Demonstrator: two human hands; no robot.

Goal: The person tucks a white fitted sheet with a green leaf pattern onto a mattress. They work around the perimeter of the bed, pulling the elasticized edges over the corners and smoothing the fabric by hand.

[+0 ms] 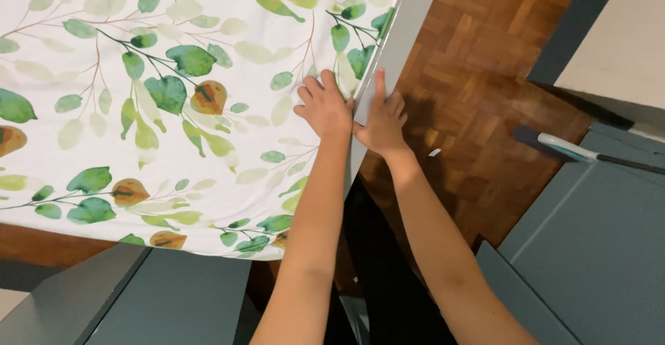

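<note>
Where the leaf-printed bedsheet [173, 95] meets the mattress's right edge, the left hand [324, 108] lies flat on top, fingers together, pinching nothing. The right hand [382, 120] presses open-palmed against the grey mattress side [395, 47]. Parquet floor [478, 95] lies right; grey cabinets [596, 248] near.

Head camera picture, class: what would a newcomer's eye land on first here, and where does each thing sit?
First, the white sheet printed with green and amber leaves, filling the upper left. Next, the two bare hands at its right edge: the left hand flat on the fabric, the right hand pressed against the grey side below that edge. Dark parquet floor lies to the right.
</note>
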